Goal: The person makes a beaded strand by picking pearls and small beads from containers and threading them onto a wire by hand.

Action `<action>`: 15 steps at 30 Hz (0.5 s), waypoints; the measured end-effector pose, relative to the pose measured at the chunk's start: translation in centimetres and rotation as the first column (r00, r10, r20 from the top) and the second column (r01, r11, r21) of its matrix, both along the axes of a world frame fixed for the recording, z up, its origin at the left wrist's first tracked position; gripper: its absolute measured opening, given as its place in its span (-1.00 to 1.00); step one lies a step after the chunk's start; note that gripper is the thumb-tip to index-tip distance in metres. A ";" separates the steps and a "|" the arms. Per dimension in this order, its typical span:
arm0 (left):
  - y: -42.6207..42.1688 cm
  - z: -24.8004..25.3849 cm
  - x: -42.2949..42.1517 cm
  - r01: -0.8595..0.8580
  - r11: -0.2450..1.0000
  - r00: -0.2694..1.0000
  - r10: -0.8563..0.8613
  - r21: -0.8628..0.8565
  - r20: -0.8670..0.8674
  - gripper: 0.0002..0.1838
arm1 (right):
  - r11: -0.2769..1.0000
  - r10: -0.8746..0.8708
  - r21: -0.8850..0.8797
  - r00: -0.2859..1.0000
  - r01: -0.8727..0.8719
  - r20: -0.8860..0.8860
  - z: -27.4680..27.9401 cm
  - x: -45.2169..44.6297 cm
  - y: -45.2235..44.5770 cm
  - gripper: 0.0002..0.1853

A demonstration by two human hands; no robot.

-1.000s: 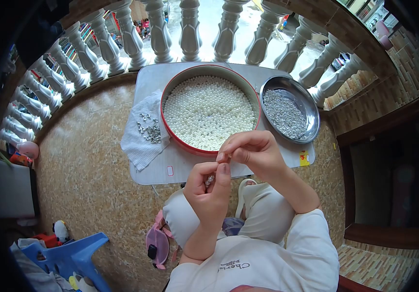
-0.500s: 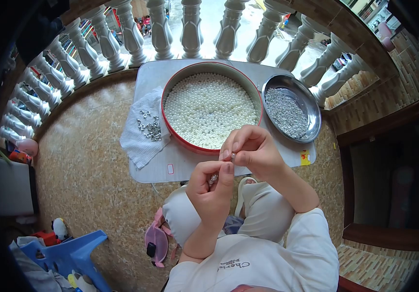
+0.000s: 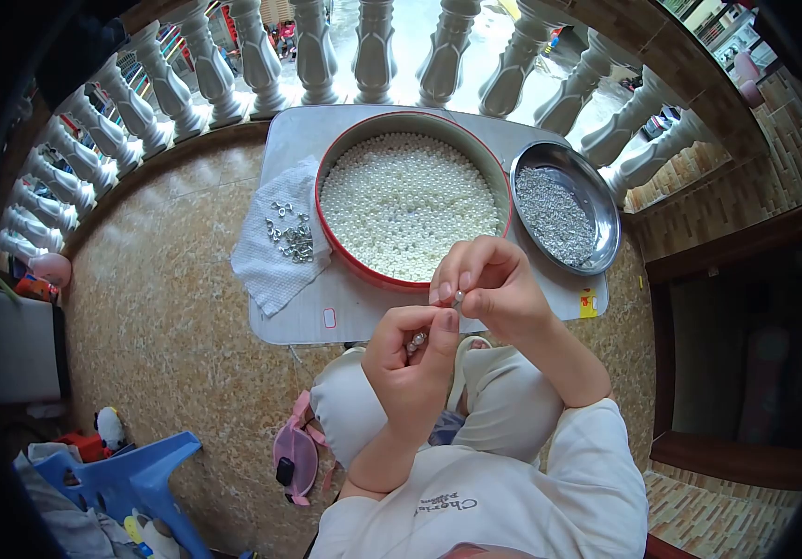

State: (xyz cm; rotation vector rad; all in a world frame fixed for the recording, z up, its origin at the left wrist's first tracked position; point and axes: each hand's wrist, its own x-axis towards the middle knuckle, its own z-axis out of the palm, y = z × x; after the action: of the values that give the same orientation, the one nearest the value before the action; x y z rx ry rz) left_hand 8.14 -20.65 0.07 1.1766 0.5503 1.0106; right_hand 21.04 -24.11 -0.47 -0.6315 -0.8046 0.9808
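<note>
My left hand (image 3: 410, 352) is closed around a few pearl beads (image 3: 416, 342), some showing between thumb and curled fingers. Just above it, my right hand (image 3: 496, 289) pinches a small pearl bead (image 3: 459, 296) between thumb and fingertips; the fingertips of both hands nearly touch. Behind them stands a round red-rimmed tin (image 3: 323, 219) full of white pearl beads. An oval metal dish (image 3: 609, 210) to its right holds small silvery pieces. Silver metal clasps (image 3: 296, 240) lie on a white cloth (image 3: 266, 270) at the left. Any thread between the hands is too fine to make out.
The tin, dish and cloth rest on a light folding table (image 3: 289, 326). White balusters (image 3: 375, 56) run behind it. A blue plastic stool (image 3: 144, 475) is at the lower left, and a pink bag (image 3: 301, 456) is on the floor.
The bead at my right fingertips, hidden one second ago, now shows. Both hands have shifted slightly right in view, and the tin and dish have also moved slightly with the camera.
</note>
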 end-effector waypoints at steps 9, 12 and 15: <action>-0.4 0.1 0.2 -0.032 0.999 0.999 0.032 0.004 -0.011 -0.92 | 0.995 -0.034 -0.089 0.999 0.037 0.033 0.7 0.0 -0.9 -0.84; -0.4 0.1 0.3 -0.048 0.999 0.999 0.048 0.004 -0.012 -0.91 | 0.994 -0.051 -0.091 0.995 0.059 0.082 0.7 -0.1 -0.9 -0.84; -0.4 0.3 0.2 -0.035 0.999 0.999 0.035 -0.008 -0.009 -0.91 | 0.998 -0.053 -0.026 0.996 0.055 0.074 0.5 -0.2 -0.6 -0.84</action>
State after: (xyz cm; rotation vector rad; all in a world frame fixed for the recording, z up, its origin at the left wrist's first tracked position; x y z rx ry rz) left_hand 8.36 -21.04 0.35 1.1687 0.5833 1.0328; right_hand 20.85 -24.71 0.03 -0.7138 -0.8355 0.9254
